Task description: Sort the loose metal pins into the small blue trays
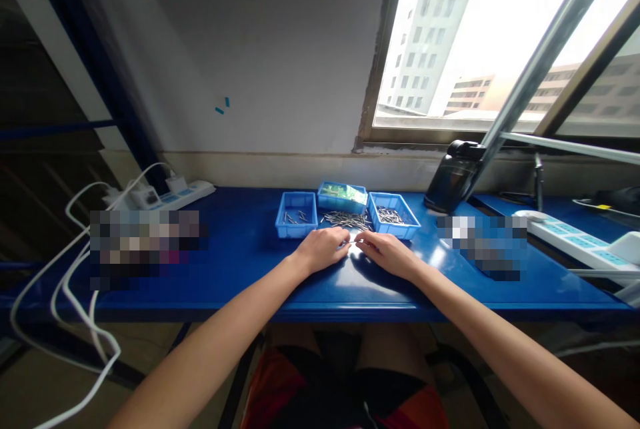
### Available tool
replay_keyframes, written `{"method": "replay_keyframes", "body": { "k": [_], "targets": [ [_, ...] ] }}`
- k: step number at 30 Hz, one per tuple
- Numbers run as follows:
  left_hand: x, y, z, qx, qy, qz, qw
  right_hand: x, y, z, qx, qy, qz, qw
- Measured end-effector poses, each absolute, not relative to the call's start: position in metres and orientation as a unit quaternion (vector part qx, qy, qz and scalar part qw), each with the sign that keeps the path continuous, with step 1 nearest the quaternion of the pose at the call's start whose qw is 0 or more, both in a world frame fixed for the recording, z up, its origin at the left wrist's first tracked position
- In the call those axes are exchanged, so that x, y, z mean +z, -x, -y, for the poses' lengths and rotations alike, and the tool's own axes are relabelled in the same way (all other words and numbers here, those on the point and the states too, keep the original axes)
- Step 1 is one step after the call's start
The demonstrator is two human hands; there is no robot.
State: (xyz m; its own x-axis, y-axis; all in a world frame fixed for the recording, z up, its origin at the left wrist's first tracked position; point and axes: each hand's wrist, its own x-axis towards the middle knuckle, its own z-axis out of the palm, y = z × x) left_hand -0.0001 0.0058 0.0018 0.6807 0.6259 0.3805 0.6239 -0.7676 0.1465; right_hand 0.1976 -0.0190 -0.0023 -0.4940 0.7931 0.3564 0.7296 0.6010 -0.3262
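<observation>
Over the blue table, my left hand (324,249) and my right hand (386,252) meet almost fingertip to fingertip. Both are closed in a pinch, with a thin metal pin (354,242) spanning the small gap between them. Just beyond my fingers lies a loose pile of slim metal pins (345,220). The left blue bin (297,230) has a few pins in it, while the right blue bin (400,232) holds many more. Between and behind them, the middle blue bin (341,204) contains something green and shiny that I cannot make out.
A black bottle (453,176) stands at the back right, by the window. White power strips lie left (186,196) and right (575,240), with white cables (65,289) hanging off the left side. Blurred-out items sit on both sides. The table's front edge (350,314) is near.
</observation>
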Motion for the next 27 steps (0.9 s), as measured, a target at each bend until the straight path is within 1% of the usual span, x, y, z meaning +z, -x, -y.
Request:
{"method": "replay_keyframes", "body": {
  "k": [7, 16, 19, 24, 27],
  "targets": [
    [0.000, 0.002, -0.008, 0.193, -0.913, -0.361, -0.002, -0.009, -0.201, 0.012, 0.042, 0.450, 0.856, 0.251],
    [0.004, 0.001, -0.005, 0.184, -0.910, -0.372, -0.009, -0.011, -0.201, 0.011, 0.028, 0.467, 0.852, 0.235],
    [0.004, 0.001, -0.005, 0.192, -0.911, -0.366, -0.012, -0.009, -0.200, 0.008, 0.026, 0.453, 0.864, 0.216],
    [0.004, 0.001, -0.004, 0.223, -0.907, -0.357, 0.003, -0.002, -0.201, -0.003, 0.051, 0.425, 0.891, 0.151],
    [0.004, 0.001, -0.005, 0.241, -0.908, -0.342, 0.033, -0.002, -0.201, -0.005, 0.070, 0.406, 0.895, 0.168]
  ]
}}
